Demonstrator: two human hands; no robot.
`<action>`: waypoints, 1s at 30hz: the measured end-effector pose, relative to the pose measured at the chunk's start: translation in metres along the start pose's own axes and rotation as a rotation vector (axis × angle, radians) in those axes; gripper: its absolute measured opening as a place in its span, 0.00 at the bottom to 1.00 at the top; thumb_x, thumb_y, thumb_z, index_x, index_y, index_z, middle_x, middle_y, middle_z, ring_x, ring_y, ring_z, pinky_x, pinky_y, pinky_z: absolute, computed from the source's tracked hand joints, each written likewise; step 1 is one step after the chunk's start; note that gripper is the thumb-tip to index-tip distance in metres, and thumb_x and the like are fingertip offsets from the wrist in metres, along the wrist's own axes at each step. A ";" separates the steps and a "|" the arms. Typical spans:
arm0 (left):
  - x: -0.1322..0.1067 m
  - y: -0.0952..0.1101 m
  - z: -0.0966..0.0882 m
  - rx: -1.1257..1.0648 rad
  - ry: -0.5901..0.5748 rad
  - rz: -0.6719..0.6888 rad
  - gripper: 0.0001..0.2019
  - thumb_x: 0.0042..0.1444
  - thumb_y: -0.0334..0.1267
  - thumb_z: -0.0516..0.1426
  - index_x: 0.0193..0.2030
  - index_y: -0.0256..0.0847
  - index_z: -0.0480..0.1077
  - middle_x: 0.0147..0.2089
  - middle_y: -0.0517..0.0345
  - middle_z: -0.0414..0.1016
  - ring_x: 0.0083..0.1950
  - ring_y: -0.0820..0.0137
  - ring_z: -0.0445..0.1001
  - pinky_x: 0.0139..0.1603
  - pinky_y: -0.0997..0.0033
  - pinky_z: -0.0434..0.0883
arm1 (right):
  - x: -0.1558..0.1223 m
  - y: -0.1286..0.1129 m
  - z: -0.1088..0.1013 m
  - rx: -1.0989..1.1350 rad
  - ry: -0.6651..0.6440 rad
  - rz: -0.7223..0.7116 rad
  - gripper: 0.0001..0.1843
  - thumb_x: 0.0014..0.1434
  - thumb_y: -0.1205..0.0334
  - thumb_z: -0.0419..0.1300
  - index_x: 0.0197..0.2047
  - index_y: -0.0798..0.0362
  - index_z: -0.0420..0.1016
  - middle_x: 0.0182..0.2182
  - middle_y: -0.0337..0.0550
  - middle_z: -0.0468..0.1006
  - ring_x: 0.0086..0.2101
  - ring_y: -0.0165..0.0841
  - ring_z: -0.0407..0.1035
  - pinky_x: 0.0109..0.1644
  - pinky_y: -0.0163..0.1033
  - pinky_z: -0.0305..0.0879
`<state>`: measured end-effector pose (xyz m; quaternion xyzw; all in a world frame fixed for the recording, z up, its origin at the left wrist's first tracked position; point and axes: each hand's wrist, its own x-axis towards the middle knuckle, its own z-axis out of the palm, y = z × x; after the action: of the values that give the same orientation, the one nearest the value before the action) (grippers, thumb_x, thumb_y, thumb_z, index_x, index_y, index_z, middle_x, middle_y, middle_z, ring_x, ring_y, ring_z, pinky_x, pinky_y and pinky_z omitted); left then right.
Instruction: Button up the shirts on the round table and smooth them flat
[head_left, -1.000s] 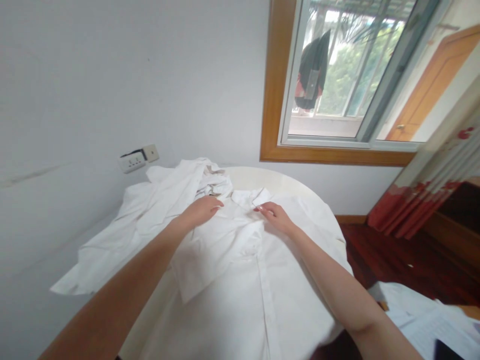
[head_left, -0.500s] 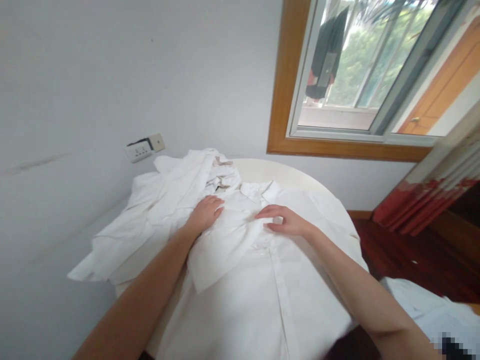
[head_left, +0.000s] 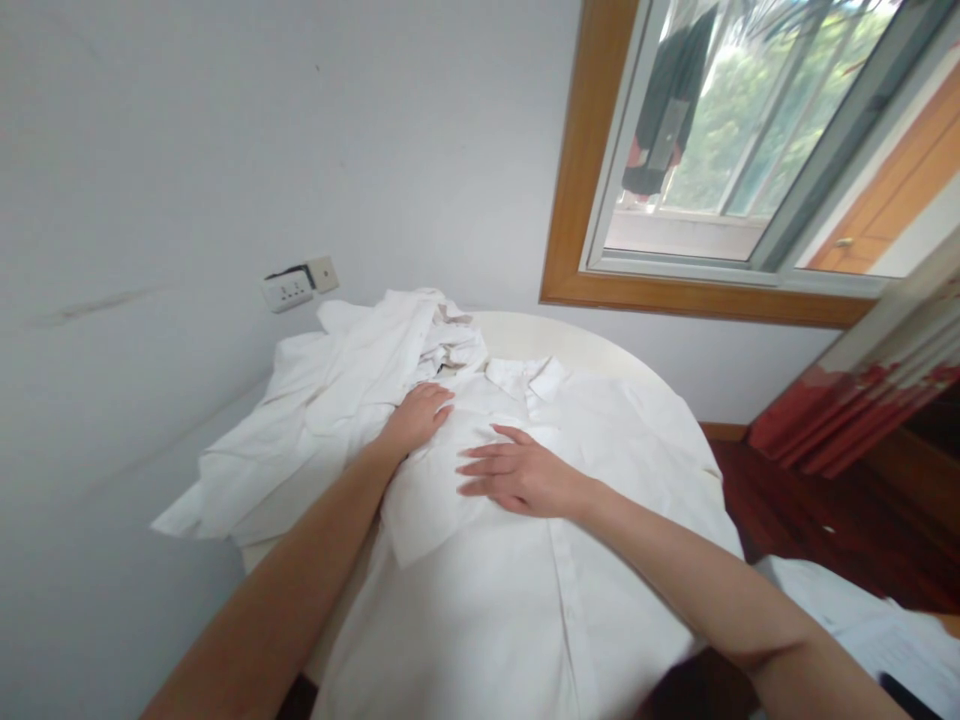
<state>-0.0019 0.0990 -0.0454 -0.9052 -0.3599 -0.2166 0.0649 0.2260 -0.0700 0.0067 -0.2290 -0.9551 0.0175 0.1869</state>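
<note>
A white button-up shirt (head_left: 495, 610) lies front side up on a round white table (head_left: 540, 330), its collar toward the wall. One sleeve (head_left: 424, 515) is folded across the chest toward the left. My left hand (head_left: 421, 415) rests flat at the shirt's left shoulder edge, fingers stretched out. Over the folded sleeve and chest, my right hand (head_left: 517, 472) lies palm down with its fingers spread. Neither hand grips the cloth. Against the left hand's outer side is a heap of other white garments (head_left: 330, 400).
The wall with a socket (head_left: 289, 290) stands close behind the table. A wood-framed window (head_left: 566, 200) and a red and cream curtain (head_left: 817, 420) are at the right. More white cloth (head_left: 862, 610) lies lower right, with a dark object (head_left: 911, 695) on it.
My right hand has moved left and nearer to me, from a curled pose by the shirt placket to spread fingers over the folded sleeve. The left hand stays in place.
</note>
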 end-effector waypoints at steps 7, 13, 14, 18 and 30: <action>0.000 -0.002 0.001 -0.009 -0.016 -0.011 0.17 0.61 0.41 0.46 0.51 0.38 0.70 0.53 0.49 0.72 0.57 0.61 0.65 0.63 0.54 0.58 | -0.017 0.002 -0.031 0.303 -0.002 0.089 0.10 0.51 0.72 0.53 0.31 0.52 0.73 0.32 0.39 0.79 0.38 0.30 0.72 0.59 0.41 0.54; -0.001 0.000 0.000 -0.038 0.000 -0.006 0.17 0.61 0.41 0.46 0.50 0.39 0.70 0.51 0.50 0.73 0.56 0.62 0.65 0.62 0.55 0.60 | -0.051 0.017 -0.077 0.529 -0.118 0.362 0.13 0.49 0.74 0.49 0.27 0.54 0.74 0.28 0.39 0.76 0.34 0.30 0.70 0.46 0.36 0.64; -0.001 0.000 0.000 -0.036 0.006 -0.006 0.17 0.62 0.41 0.46 0.50 0.38 0.70 0.51 0.49 0.73 0.56 0.62 0.65 0.62 0.55 0.60 | -0.056 0.019 -0.084 0.534 -0.122 0.399 0.13 0.49 0.75 0.49 0.27 0.54 0.73 0.27 0.39 0.76 0.34 0.30 0.70 0.46 0.37 0.63; -0.002 -0.001 0.001 -0.036 0.021 -0.001 0.17 0.62 0.41 0.46 0.50 0.38 0.70 0.51 0.48 0.73 0.56 0.62 0.66 0.62 0.56 0.60 | -0.078 0.019 -0.104 0.498 -0.123 0.434 0.11 0.50 0.74 0.49 0.25 0.54 0.71 0.29 0.41 0.73 0.35 0.31 0.68 0.48 0.39 0.62; -0.001 -0.003 0.003 -0.054 0.022 -0.015 0.17 0.61 0.41 0.46 0.50 0.38 0.70 0.52 0.49 0.73 0.56 0.61 0.66 0.62 0.55 0.60 | -0.168 -0.004 -0.078 0.274 0.190 0.823 0.14 0.63 0.58 0.47 0.39 0.52 0.73 0.46 0.48 0.73 0.48 0.38 0.66 0.54 0.44 0.61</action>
<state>-0.0032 0.1013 -0.0486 -0.9013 -0.3601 -0.2368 0.0428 0.3915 -0.1528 0.0213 -0.5639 -0.7518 0.1957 0.2801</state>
